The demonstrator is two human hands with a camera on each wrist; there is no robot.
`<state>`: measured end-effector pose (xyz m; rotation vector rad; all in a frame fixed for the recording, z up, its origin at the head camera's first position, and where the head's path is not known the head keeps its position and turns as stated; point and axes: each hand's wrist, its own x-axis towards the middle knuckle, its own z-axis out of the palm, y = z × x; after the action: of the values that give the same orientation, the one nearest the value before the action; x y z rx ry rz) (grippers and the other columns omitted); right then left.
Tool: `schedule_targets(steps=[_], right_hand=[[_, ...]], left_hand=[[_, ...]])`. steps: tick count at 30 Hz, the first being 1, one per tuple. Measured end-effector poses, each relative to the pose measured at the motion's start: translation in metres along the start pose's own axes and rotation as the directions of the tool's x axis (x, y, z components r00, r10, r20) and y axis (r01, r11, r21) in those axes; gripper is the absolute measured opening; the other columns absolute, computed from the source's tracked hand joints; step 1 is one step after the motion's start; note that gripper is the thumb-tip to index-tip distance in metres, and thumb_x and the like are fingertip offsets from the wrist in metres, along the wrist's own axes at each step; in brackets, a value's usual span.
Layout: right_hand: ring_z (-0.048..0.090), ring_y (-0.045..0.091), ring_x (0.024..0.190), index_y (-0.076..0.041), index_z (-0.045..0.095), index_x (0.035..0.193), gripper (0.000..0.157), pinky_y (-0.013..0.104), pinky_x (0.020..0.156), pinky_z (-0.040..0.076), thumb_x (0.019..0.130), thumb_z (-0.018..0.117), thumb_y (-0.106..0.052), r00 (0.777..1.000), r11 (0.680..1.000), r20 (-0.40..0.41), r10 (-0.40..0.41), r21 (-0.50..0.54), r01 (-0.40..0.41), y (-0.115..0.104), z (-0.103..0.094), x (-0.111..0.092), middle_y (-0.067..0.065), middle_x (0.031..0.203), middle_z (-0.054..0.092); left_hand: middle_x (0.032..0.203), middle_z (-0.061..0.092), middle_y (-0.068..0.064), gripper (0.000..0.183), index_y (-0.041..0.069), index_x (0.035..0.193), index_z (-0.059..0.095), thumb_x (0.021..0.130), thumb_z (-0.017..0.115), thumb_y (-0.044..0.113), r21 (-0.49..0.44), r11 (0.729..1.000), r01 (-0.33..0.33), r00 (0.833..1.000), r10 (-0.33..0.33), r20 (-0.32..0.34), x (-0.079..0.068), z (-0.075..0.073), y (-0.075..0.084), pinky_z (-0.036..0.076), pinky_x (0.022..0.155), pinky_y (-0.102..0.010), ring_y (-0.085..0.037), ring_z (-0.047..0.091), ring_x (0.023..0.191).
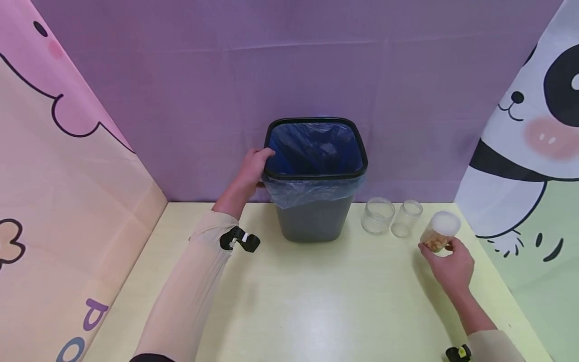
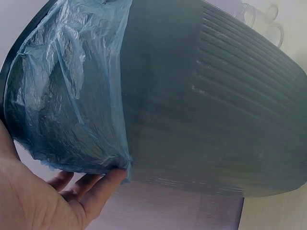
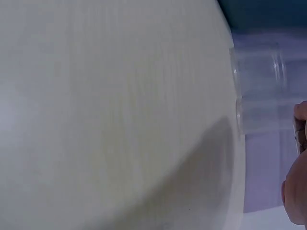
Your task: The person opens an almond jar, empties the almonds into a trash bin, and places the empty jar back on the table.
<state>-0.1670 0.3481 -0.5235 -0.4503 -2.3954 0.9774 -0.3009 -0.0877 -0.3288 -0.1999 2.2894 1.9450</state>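
My left hand [image 1: 250,173] grips the black rim of a grey trash bin [image 1: 312,221] at its left side, the thumb over the rim. A translucent blue bag [image 2: 72,91] lines the bin and folds down outside it; in the left wrist view my fingers [image 2: 103,191] touch the bag's lower edge. On the right, my right hand [image 1: 456,266] holds a clear jar [image 1: 440,231] with a white lid and small light-brown pieces inside. Thumb and fingers close around its lower part. The right wrist view catches only part of that hand at its edge.
Two clear, open-looking containers, a wide one [image 1: 378,216] and a narrow one [image 1: 406,219], stand between the bin and the right hand. A purple cloth [image 1: 190,100] hangs behind the pale table [image 1: 316,301], with printed cloths at both sides.
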Motion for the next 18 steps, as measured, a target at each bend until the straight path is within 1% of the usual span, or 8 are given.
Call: schedule_targets(steps=[3,6,14,18], right_hand=[[0.049,0.022,0.08,-0.005,0.058,0.097,0.049,0.032,0.062,0.035,0.062,0.077,-0.034,0.999,0.999,-0.015,-0.041,0.012,0.041,-0.008,-0.002,-0.013,0.008,0.087,0.057],[0.049,0.019,0.077,-0.007,0.058,0.094,0.047,0.027,0.058,0.035,0.061,0.079,-0.032,0.997,0.997,-0.009,-0.076,0.013,0.076,-0.016,-0.005,-0.024,0.004,0.086,0.057],[0.049,0.018,0.074,-0.009,0.059,0.09,0.044,0.026,0.059,0.035,0.057,0.082,-0.029,0.99,0.99,0.018,-0.139,0.027,0.138,-0.033,-0.011,-0.045,0.002,0.081,0.056],[0.047,0.017,0.072,-0.009,0.059,0.086,0.043,0.024,0.058,0.035,0.055,0.083,-0.028,0.982,0.982,0.019,-0.188,0.028,0.187,-0.043,-0.014,-0.052,0.001,0.079,0.055]], left_hand=[[0.124,0.036,-0.008,0.049,0.01,0.123,0.033,0.085,0.047,0.039,0.002,1.0,0.0,1.0,0.0,-0.002,0.0,-0.001,0.0,0.039,0.081,-0.05,-0.027,0.037,0.108],[0.124,0.036,-0.007,0.051,0.011,0.124,0.033,0.084,0.047,0.039,0.005,1.0,-0.002,1.0,0.002,-0.005,0.0,-0.001,0.001,0.039,0.08,-0.05,-0.027,0.037,0.108],[0.126,0.035,-0.007,0.053,0.011,0.125,0.033,0.084,0.048,0.04,0.012,1.0,-0.011,1.0,0.011,-0.013,0.001,-0.001,0.001,0.039,0.08,-0.051,-0.028,0.037,0.109],[0.129,0.033,-0.007,0.059,0.011,0.13,0.03,0.083,0.048,0.043,0.009,1.0,0.008,1.0,-0.008,-0.005,0.001,-0.001,0.0,0.039,0.081,-0.051,-0.027,0.036,0.112]])
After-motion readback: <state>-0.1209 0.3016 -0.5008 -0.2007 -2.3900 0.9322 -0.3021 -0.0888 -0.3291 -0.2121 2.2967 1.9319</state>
